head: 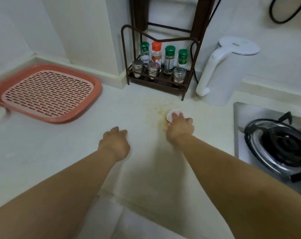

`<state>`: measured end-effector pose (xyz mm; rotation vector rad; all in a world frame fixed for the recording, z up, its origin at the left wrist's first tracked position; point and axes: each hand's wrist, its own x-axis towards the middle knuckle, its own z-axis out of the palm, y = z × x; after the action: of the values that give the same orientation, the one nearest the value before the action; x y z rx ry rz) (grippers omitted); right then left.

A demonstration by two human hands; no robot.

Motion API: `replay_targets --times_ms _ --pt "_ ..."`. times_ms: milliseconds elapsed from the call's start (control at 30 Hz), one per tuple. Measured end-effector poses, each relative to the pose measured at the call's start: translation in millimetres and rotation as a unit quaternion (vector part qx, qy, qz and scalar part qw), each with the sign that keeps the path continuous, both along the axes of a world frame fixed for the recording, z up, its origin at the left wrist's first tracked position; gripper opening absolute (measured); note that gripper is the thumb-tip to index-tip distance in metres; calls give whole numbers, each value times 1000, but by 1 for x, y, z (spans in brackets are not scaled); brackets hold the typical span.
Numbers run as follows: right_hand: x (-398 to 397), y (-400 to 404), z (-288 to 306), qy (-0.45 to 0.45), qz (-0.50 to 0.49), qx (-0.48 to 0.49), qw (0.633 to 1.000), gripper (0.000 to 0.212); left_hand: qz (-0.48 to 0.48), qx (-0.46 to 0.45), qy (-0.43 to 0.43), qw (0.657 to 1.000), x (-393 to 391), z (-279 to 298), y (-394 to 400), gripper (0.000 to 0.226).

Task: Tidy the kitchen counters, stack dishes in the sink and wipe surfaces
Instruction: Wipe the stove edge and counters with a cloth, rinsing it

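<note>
The right hand (pixel 180 128) grips a small white-and-pink pad (pixel 172 115), fingers curled over its top, and presses it onto the counter (pixel 60 152) right at a yellowish stain (pixel 161 116). The stain spreads as smears and specks from the pad toward the rack (pixel 161 73) behind it (the pad's exact make is too blurred to tell). The left hand (pixel 116 143) rests on the counter to the left of the right, well apart from the pad, its fingers curled under and holding nothing.

At the back stands the dark wire rack with green-capped and orange-capped bottles (pixel 163 56) in the rear row and steel shakers (pixel 153 69) in front. Just to its right sits a white kettle (pixel 220 71), its black cord (pixel 193 66) running down behind. Far left, a pink tray (pixel 48 92) with a slotted insert lies on the counter. On the right edge, a steel hob carries a black burner (pixel 277 144).
</note>
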<state>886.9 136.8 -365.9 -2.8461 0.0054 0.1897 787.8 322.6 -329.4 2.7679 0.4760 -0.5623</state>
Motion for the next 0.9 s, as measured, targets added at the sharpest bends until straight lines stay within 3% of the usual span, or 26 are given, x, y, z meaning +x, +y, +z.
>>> replay_targets --times_ms 133,200,267,367,433,500,600,700,767,900 --pt "-50 32 0 4 227 -2 974 45 31 -4 -11 999 7 -1 -4 59" --pt "-69 4 0 -1 252 19 968 46 47 -3 -18 999 10 2 -10 54" --pt "-60 -33 3 -2 175 21 984 43 46 -2 -4 999 13 4 -12 52" --pt "-5 -68 5 1 -22 -58 998 35 28 8 12 999 16 9 -5 55" --pt "29 -48 6 21 -58 -53 997 38 17 19 5 1000 16 11 -1 57" --pt "42 -2 4 21 3 -31 999 40 17 11 3 1000 17 12 1 58" --pt "6 54 3 21 176 -3 984 39 31 -2 2 1000 23 15 5 57" --pt "-39 36 7 14 279 11 960 45 30 18 8 999 30 20 8 53" --pt "-38 -2 13 26 234 25 972 46 30 15 8 999 32 21 7 53" --pt "25 -46 11 8 -3 -52 999 38 18 2 14 1000 30 16 9 59"
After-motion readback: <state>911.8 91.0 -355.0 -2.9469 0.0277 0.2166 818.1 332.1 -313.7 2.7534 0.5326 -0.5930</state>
